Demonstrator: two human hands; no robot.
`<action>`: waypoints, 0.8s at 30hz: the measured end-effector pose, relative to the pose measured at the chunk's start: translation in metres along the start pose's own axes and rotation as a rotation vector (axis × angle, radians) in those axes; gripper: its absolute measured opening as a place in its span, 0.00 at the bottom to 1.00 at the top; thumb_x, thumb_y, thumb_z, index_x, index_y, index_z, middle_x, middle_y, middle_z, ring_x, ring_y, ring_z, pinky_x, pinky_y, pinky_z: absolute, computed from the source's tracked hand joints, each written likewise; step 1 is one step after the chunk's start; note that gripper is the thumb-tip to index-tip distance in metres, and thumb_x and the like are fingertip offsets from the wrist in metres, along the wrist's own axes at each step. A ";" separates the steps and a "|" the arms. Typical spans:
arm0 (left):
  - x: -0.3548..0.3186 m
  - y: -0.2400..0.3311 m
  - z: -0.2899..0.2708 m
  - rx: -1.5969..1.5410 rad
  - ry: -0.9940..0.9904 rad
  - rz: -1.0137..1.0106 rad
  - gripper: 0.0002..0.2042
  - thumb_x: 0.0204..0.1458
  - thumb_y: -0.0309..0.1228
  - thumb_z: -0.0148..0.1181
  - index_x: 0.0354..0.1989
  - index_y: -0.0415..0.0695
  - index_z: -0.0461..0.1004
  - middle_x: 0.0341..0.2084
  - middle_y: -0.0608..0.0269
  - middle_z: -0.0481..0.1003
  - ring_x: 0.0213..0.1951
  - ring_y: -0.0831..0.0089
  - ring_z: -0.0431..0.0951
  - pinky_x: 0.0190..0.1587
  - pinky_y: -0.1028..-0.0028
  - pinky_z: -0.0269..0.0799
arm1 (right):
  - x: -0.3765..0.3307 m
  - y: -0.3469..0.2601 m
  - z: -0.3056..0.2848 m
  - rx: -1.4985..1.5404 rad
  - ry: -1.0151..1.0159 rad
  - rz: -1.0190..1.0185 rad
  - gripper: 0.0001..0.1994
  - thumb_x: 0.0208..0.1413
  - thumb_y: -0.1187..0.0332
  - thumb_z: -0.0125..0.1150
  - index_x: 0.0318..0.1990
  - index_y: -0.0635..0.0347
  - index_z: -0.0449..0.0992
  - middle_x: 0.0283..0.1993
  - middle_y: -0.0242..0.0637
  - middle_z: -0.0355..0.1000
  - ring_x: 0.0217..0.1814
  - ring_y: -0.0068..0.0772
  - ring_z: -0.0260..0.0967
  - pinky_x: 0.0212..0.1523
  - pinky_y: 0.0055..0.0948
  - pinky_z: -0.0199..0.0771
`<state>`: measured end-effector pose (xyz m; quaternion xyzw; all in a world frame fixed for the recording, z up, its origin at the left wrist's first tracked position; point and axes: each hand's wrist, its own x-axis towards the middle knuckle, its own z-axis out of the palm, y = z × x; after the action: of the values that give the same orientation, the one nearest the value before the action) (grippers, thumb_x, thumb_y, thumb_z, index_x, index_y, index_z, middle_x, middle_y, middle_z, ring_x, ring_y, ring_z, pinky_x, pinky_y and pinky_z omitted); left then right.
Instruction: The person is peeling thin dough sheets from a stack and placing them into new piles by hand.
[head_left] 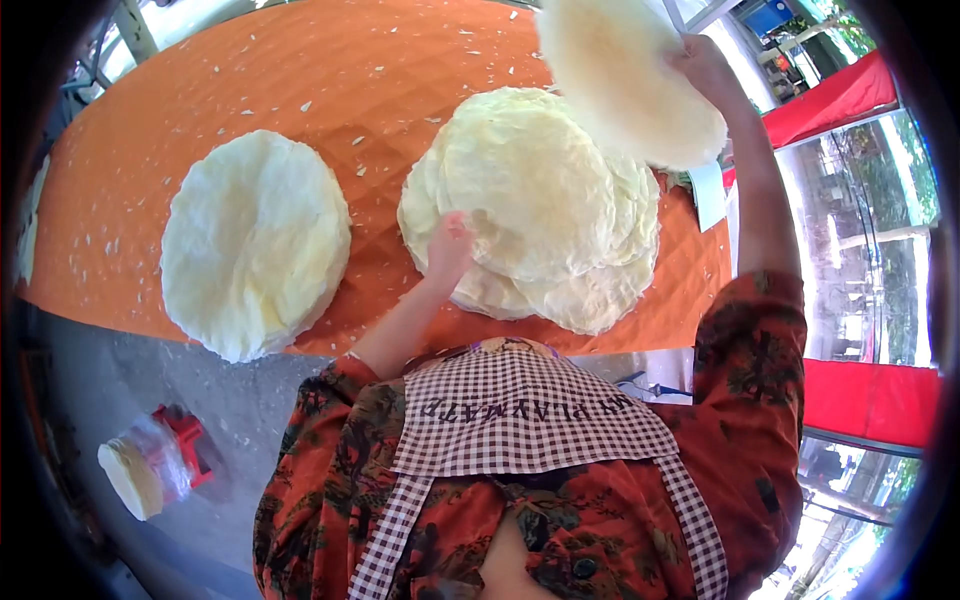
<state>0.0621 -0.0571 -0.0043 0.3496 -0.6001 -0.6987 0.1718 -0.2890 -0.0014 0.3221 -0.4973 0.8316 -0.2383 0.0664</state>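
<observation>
My right hand (697, 60) is raised at the upper right and grips the edge of a thin, round, cream-coloured wafer sheet (625, 80). Light shows through this sheet, which hangs tilted over the far right side of a wide pile of similar sheets (535, 190). The pile's layers overlap unevenly. At the near left edge of the pile's top sheet is my left hand (452, 248), its fingers curled closed. What those fingers pinch, if anything, is hidden. To the left stands a second, neater stack of round sheets (255, 240).
An orange cloth (375, 80) covers the table, scattered with pale flakes. A wrapped stack of round sheets (140, 475) lies beside a red stool (190, 445) on the grey floor at lower left. Red cloth (835, 100) and metal bars border the right.
</observation>
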 end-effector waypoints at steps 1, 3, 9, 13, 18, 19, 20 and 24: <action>0.000 -0.001 -0.004 0.063 0.208 0.100 0.22 0.45 0.22 0.54 0.53 0.34 0.63 0.45 0.55 0.70 0.44 0.70 0.71 0.46 0.74 0.68 | -0.015 -0.025 0.001 -0.232 0.055 -0.104 0.13 0.50 0.62 0.55 0.35 0.62 0.75 0.30 0.48 0.74 0.32 0.52 0.72 0.36 0.43 0.72; -0.002 -0.004 -0.010 0.132 0.411 0.188 0.20 0.46 0.21 0.52 0.51 0.34 0.65 0.44 0.55 0.70 0.43 0.71 0.71 0.46 0.74 0.68 | -0.050 -0.050 0.033 -0.622 0.041 -0.114 0.10 0.54 0.69 0.50 0.39 0.64 0.74 0.32 0.50 0.73 0.33 0.47 0.73 0.36 0.39 0.72; 0.023 -0.005 -0.006 0.002 0.235 0.075 0.20 0.47 0.21 0.51 0.51 0.33 0.65 0.41 0.55 0.72 0.40 0.70 0.72 0.44 0.76 0.68 | -0.170 0.015 0.240 -0.290 0.110 -0.116 0.15 0.46 0.77 0.49 0.40 0.54 0.78 0.36 0.43 0.76 0.37 0.45 0.74 0.38 0.40 0.73; 0.035 0.003 -0.007 0.145 0.196 -0.045 0.21 0.46 0.24 0.53 0.51 0.33 0.64 0.35 0.56 0.73 0.34 0.70 0.73 0.38 0.77 0.70 | -0.200 0.028 0.293 -0.224 0.101 -0.188 0.13 0.45 0.75 0.50 0.38 0.56 0.78 0.30 0.42 0.75 0.32 0.45 0.73 0.34 0.42 0.71; 0.030 0.036 0.000 -0.084 0.066 -0.263 0.17 0.46 0.25 0.56 0.45 0.33 0.66 0.30 0.56 0.73 0.27 0.71 0.74 0.31 0.75 0.72 | -0.174 0.032 0.256 -0.211 0.046 -0.075 0.09 0.48 0.74 0.47 0.31 0.57 0.76 0.27 0.47 0.73 0.29 0.51 0.72 0.29 0.44 0.70; 0.028 0.035 -0.002 -0.119 -0.026 -0.321 0.15 0.47 0.25 0.55 0.44 0.34 0.66 0.30 0.56 0.73 0.29 0.70 0.75 0.30 0.74 0.72 | -0.177 0.024 0.251 -0.213 0.042 -0.067 0.09 0.48 0.74 0.47 0.31 0.57 0.76 0.27 0.47 0.73 0.29 0.51 0.72 0.29 0.44 0.70; 0.027 0.033 -0.002 -0.157 -0.112 -0.376 0.13 0.48 0.25 0.55 0.42 0.34 0.66 0.30 0.55 0.73 0.30 0.69 0.76 0.30 0.73 0.73 | -0.177 0.009 0.242 -0.192 0.117 -0.097 0.08 0.48 0.73 0.48 0.32 0.57 0.75 0.28 0.47 0.73 0.29 0.51 0.72 0.29 0.43 0.70; 0.014 0.033 0.010 -0.305 -0.147 -0.416 0.11 0.51 0.25 0.51 0.42 0.35 0.67 0.33 0.55 0.74 0.34 0.67 0.77 0.33 0.71 0.76 | -0.203 -0.015 0.277 -0.374 -0.116 -0.050 0.14 0.47 0.69 0.52 0.45 0.54 0.71 0.41 0.41 0.70 0.43 0.45 0.70 0.34 0.41 0.71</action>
<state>0.0390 -0.0663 0.0236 0.3837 -0.4138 -0.8250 0.0311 -0.0801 0.0756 0.0604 -0.5345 0.8435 -0.0520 0.0148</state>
